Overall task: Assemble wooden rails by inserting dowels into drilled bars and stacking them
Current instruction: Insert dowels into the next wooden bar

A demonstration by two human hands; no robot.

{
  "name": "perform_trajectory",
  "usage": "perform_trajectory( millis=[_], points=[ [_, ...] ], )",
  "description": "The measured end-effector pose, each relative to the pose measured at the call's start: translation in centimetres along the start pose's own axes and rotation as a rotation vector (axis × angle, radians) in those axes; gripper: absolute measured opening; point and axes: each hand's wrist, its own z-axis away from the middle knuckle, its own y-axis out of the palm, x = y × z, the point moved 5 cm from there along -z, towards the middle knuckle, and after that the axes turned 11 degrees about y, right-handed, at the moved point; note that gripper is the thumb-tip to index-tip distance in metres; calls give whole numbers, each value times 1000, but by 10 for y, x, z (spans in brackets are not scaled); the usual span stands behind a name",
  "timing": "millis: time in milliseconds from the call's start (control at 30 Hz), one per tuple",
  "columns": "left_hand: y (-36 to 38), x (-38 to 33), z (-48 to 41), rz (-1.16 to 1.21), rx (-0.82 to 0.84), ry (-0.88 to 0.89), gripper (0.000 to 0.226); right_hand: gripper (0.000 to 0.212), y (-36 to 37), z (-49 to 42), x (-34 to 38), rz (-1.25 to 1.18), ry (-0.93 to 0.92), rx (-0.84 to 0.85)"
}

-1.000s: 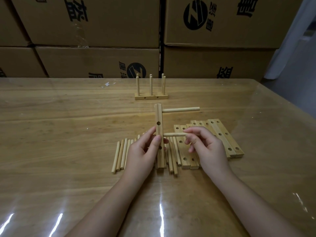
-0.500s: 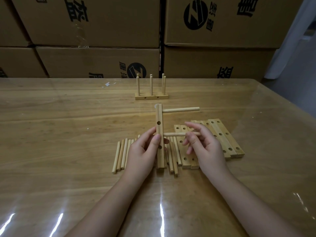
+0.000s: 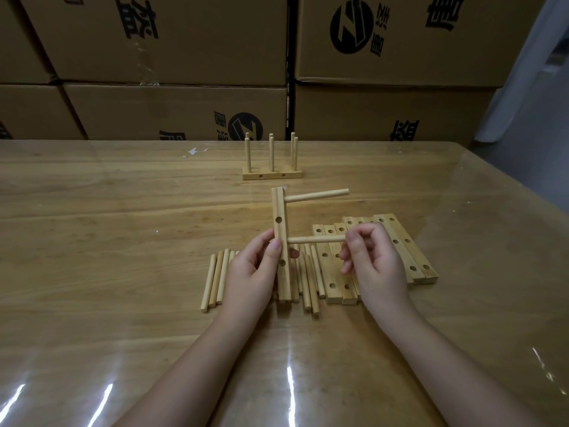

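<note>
Drilled bar point(image 3: 282, 232) is being held upright toward the middle of the table point(image 3: 123, 241), its foot appearing to rest among the loose dowels point(image 3: 215, 278). It is being gripped by the left hand point(image 3: 252, 272), thumb laid across the front face, the other fingers wrapped behind.

An upper dowel point(image 3: 317, 195) is seated near the bar's top and is sticking out level toward the right edge. A lower dowel point(image 3: 317, 239) is being held at its free end by the curled fingertips of the right hand point(image 3: 374, 260). Its other end is entering the bar; depth cannot be told.

Spare bars point(image 3: 400, 245) are lying flat just beyond the right hand. A finished rail point(image 3: 272, 175) is standing near the far edge.

Risks, as judged:
- Lower dowel is being pushed from its far tip, so a slight tilt could jam it or leave it crooked.
- Bar is being steadied one-handed on round dowels, so a hard push could roll the foot and twist the bar.
- Upper dowel could be knocked loose if the bar is jolted.
</note>
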Motion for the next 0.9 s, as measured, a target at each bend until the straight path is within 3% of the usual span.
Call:
perform_trajectory(
  millis=[400,900],
  points=[
    [-1,1,0,21,33,56,23,22,-1,-1,-8,-35,97,23],
    [-3,-4,1,-9,23,54,24,23,0,1,-7,55,114,41]
  ],
)
